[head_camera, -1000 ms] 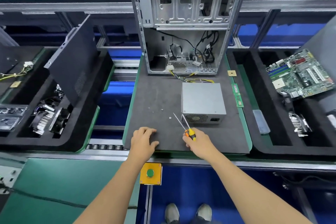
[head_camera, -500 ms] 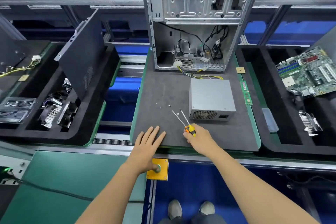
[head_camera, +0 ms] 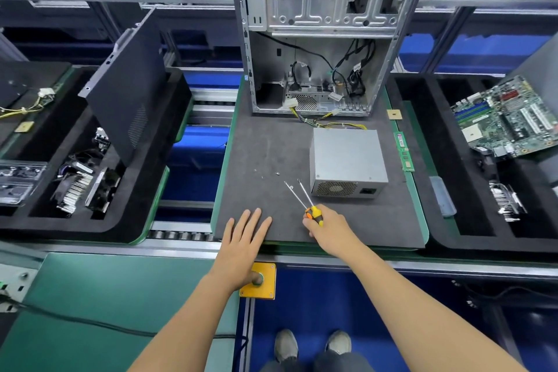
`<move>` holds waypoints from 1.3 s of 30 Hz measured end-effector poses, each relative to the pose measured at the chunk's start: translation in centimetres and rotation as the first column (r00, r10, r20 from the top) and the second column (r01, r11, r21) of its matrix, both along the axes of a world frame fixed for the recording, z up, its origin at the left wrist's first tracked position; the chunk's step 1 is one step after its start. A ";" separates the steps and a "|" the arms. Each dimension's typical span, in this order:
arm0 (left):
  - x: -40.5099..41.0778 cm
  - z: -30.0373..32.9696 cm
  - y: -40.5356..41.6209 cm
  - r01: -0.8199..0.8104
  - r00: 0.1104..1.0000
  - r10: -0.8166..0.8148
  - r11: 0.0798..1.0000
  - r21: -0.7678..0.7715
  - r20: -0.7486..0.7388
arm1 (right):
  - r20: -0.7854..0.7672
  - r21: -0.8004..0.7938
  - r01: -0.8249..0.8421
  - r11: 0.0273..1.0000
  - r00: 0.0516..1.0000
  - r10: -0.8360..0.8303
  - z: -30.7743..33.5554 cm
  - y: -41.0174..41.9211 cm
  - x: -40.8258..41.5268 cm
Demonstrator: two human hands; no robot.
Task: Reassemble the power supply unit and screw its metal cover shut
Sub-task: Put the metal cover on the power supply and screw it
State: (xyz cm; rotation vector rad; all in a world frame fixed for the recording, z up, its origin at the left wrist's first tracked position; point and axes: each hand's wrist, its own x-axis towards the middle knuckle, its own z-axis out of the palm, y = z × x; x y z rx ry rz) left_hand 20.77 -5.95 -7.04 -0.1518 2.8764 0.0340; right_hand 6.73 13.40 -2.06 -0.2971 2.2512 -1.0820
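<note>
Pers. seen from head cam, looking down. Both forearms bare, no sleeves vis. up to frame edge. Left hand bare: no glove, no ring, no watch or strap at wrist. Right hand bare too, likewise nothing at wrist. Nails short, unpainted as far as can tell. Lower body: dark trousers, dk blue/grey, only a strip vis. at bottom edge. Shoes: pair, grey, rounded toes, low cut; laces/markings too small to make out.
</note>
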 end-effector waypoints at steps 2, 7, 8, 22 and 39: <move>0.0 -0.1 0.0 0.000 1.000 0.000 1.000 -0.005 0.005 | 0.002 0.005 -0.006 1.000 1.000 0.006 0.0 0.0 0.0; -0.1 0.0 0.0 0.000 1.000 0.000 1.000 -0.011 0.015 | -0.002 0.023 -0.016 1.000 1.000 0.016 0.0 0.0 -0.2; -0.1 0.0 0.0 0.000 1.000 0.001 1.000 -0.016 0.013 | 0.000 0.023 -0.014 1.000 1.000 0.014 0.0 0.0 -0.3; -0.3 -0.5 0.6 -0.030 0.999 0.032 0.995 -0.092 0.015 | -0.003 0.014 -0.022 1.000 1.000 0.022 -0.6 0.1 0.2; -3.9 7.0 1.0 -0.117 0.892 0.321 0.845 0.523 -0.319 | 0.211 -0.371 0.299 0.879 0.949 -0.234 3.0 1.0 0.5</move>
